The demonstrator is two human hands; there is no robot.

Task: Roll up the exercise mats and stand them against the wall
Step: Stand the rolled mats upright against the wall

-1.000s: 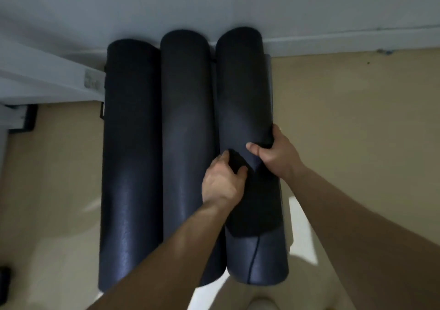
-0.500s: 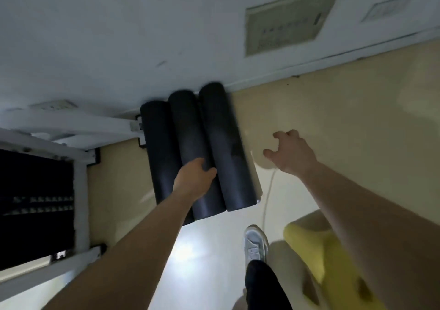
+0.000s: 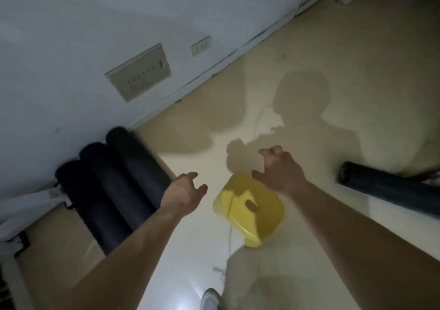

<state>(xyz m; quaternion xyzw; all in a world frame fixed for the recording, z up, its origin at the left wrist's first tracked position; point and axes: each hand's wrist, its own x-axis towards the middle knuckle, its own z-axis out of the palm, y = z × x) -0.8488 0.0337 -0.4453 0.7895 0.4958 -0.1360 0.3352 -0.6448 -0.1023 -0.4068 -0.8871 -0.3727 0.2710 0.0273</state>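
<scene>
Three dark rolled mats (image 3: 114, 190) stand side by side against the white wall (image 3: 71, 47) at the left. A fourth rolled dark mat (image 3: 390, 188) lies on the floor at the right edge. My left hand (image 3: 185, 193) hovers just right of the standing rolls, fingers spread, holding nothing. My right hand (image 3: 281, 171) is in the air above the floor between the two groups, fingers curled apart and empty.
A yellow plastic stool (image 3: 250, 209) stands on the cream floor below my hands, with a thin white cord (image 3: 257, 121) running past it. A white frame (image 3: 28, 202) sits left of the rolls. My shoe (image 3: 210, 299) shows at the bottom. Wall plates (image 3: 140, 71) are on the wall.
Both hands let go of the rightmost standing roll and pulled away from it. The view swung right, bringing the stool and the mat lying on the floor into sight.
</scene>
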